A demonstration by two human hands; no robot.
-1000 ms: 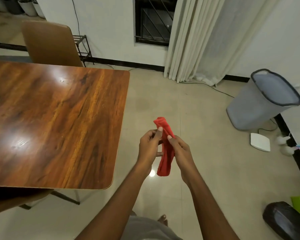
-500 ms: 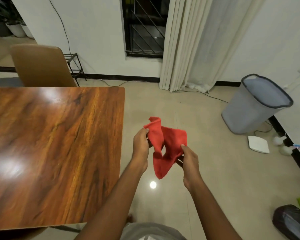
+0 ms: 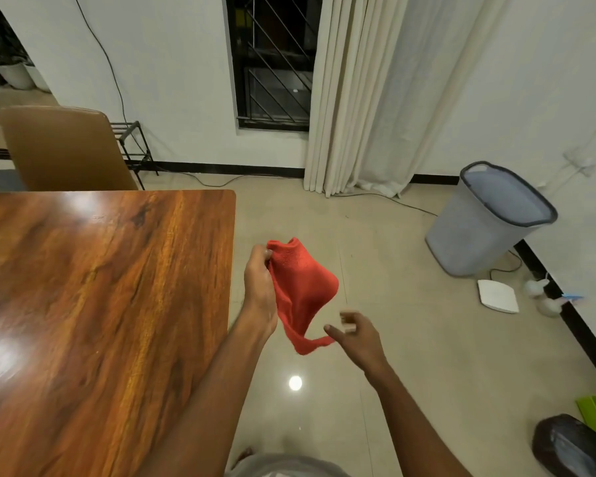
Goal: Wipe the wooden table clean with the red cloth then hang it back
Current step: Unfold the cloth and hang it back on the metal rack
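While my left hand (image 3: 260, 285) grips the red cloth (image 3: 303, 290) at its upper edge, fingers curled round the bunched fabric, the rest of it hangs loose in mid-air over the floor (image 3: 393, 373), just off the right edge of the counter (image 3: 100, 304) and not touching it. Right hand (image 3: 356, 333) sits lower and to the right, motion-blurred, fingers loosely bent. Its thumb is right at the cloth's bottom tail, but I cannot tell if it pinches that tail or is only beside it. The hands are apart, with the cloth spanning between them. The wood of the counter is glossy with lamp glare, no wet streaks or crumbs that I can make out, so wiped or not: cannot tell. My read is that this is the cloth-handling step, shaking it open or regripping it, with no wiping contact at this moment. If wiping comes next, it calls for gathering the cloth into a flat pad under one palm, swinging left over the counter edge, and pressing down before stroking. If hanging comes next, no hook or rail is in view, so I would have to turn first. Further out are a brown chair (image 3: 62, 149) behind the counter, a curtain (image 3: 358, 98), and a grey bin (image 3: 489, 218) at the right wall.
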